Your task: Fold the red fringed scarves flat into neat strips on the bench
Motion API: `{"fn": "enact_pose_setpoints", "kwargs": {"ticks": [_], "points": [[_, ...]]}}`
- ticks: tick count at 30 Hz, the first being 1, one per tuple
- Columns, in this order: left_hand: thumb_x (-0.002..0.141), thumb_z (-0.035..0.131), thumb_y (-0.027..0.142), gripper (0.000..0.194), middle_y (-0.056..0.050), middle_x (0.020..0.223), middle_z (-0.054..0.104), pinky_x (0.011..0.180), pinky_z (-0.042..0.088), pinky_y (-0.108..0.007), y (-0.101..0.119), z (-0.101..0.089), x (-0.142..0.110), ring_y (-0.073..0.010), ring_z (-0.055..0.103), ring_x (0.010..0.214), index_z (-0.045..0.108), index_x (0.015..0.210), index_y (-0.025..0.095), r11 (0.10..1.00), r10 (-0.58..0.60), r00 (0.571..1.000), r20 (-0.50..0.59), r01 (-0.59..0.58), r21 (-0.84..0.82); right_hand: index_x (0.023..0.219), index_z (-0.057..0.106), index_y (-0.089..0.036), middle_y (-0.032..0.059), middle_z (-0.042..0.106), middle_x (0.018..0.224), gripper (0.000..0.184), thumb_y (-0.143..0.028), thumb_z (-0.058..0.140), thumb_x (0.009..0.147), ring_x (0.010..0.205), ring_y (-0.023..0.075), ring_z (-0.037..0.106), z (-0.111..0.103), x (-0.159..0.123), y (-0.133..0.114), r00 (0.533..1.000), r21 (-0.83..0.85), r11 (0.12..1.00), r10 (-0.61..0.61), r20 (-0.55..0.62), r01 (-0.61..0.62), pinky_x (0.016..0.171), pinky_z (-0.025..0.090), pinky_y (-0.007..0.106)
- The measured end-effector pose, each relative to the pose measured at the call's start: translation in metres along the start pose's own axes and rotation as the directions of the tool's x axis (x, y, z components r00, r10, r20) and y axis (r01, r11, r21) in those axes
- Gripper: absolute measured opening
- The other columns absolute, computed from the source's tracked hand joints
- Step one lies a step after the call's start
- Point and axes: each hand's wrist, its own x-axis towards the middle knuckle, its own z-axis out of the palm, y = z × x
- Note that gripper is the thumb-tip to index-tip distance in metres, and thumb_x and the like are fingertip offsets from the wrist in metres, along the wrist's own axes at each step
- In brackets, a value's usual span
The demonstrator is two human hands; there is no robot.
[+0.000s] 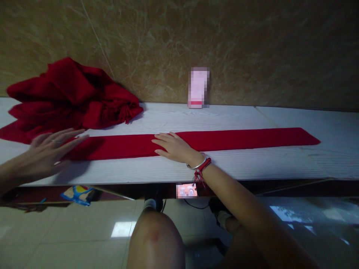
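While the open left hand (54,149) blurs, the open right hand (175,148) touches red cloth (238,140).

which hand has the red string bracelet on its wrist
The right hand, flat on the long red fabric strip: its wrist wears the red string bracelet beside a silver bangle. The left hand, nearer the crumpled red fabric, shows none.

Dim overall; glare patches on the floor tiles (92,228) below both hands; left hand (46,155) motion-blurred.
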Motion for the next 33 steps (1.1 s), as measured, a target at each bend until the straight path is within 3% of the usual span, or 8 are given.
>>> {"fn": "enact_pose_setpoints", "kwargs": {"ticks": [5,9,14,17,22,24,29,33], "points": [[0.091,0.008,0.056,0.065,-0.007,0.151,0.025,0.11,0.017,-0.048,0.102,0.007,0.062,-0.0291,0.021,0.138,0.034,0.141,0.025,0.992,0.09,0.995,0.049,-0.094,0.085,0.125,0.055,-0.021,0.0071,0.05,0.137,0.036,-0.031,0.044,0.092,0.128,0.0183,0.042,-0.024,-0.012,0.024,0.999,0.014,0.999,0.043,-0.004,-0.043,0.109,0.027,0.043],[0.092,0.012,0.058,0.062,-0.005,0.153,0.021,0.11,0.016,-0.047,0.17,0.009,0.103,-0.0275,0.015,0.14,0.031,0.142,0.027,0.969,0.241,0.962,0.131,-0.246,0.019,0.127,0.054,-0.018,0.0098,0.057,0.13,0.043,-0.03,0.051,0.086,0.119,0.0214,0.051,-0.065,-0.053,0.086,0.984,-0.002,0.99,0.137,0.113,-0.138,0.102,0.038,0.041],[0.092,0.024,0.058,0.059,-0.005,0.153,0.017,0.111,0.014,-0.048,0.229,0.013,0.14,-0.0262,0.013,0.14,0.029,0.142,0.028,0.909,0.415,0.901,0.124,-0.406,-0.093,0.123,0.058,-0.019,0.0113,0.062,0.123,0.049,-0.038,0.057,0.078,0.11,0.0266,0.058,-0.103,-0.123,0.171,0.867,-0.168,0.922,0.385,0.317,-0.348,0.094,0.046,0.044],[0.092,0.025,0.058,0.06,-0.007,0.153,0.017,0.111,0.012,-0.05,0.253,0.017,0.158,-0.0267,0.013,0.14,0.026,0.143,0.027,0.876,0.479,0.871,0.113,-0.464,-0.135,0.115,0.063,-0.021,0.0102,0.066,0.115,0.048,-0.045,0.058,0.074,0.103,0.0265,0.061,-0.11,-0.151,0.2,0.822,-0.186,0.901,0.434,0.37,-0.392,0.09,0.048,0.043],[0.093,0.025,0.056,0.057,-0.005,0.153,0.015,0.11,0.011,-0.053,0.279,0.02,0.178,-0.0282,0.013,0.14,0.024,0.143,0.03,0.84,0.537,0.835,0.121,-0.516,-0.168,0.104,0.065,-0.023,0.008,0.067,0.107,0.046,-0.048,0.063,0.066,0.095,0.0268,0.062,-0.119,-0.162,0.215,0.766,-0.127,0.874,0.474,0.435,-0.468,0.083,0.051,0.042],[0.091,0.026,0.058,0.058,-0.004,0.154,0.013,0.11,0.01,-0.054,0.284,0.02,0.181,-0.0292,0.012,0.14,0.024,0.143,0.032,0.826,0.558,0.819,0.132,-0.533,-0.183,0.096,0.065,-0.024,0.0067,0.068,0.1,0.039,-0.047,0.064,0.064,0.089,0.0262,0.063,-0.125,-0.161,0.217,0.713,-0.093,0.842,0.503,0.489,-0.531,0.077,0.052,0.04],[0.091,0.025,0.06,0.058,-0.003,0.154,0.01,0.11,0.009,-0.056,0.294,0.02,0.188,-0.0301,0.01,0.14,0.024,0.143,0.035,0.809,0.584,0.797,0.152,-0.556,-0.192,0.085,0.06,-0.024,0.0042,0.068,0.085,0.029,-0.043,0.065,0.064,0.075,0.0229,0.063,-0.137,-0.159,0.219,0.486,-0.091,0.681,0.603,0.633,-0.727,0.061,0.05,0.034],[0.09,0.025,0.06,0.058,-0.002,0.155,0.01,0.109,0.008,-0.057,0.298,0.02,0.194,-0.0297,0.011,0.14,0.025,0.142,0.035,0.798,0.601,0.785,0.15,-0.576,-0.179,0.074,0.06,-0.022,0.0037,0.066,0.076,0.026,-0.043,0.068,0.062,0.069,0.0214,0.06,-0.14,-0.161,0.222,0.45,-0.163,0.661,0.65,0.612,-0.732,0.058,0.046,0.033]]}}
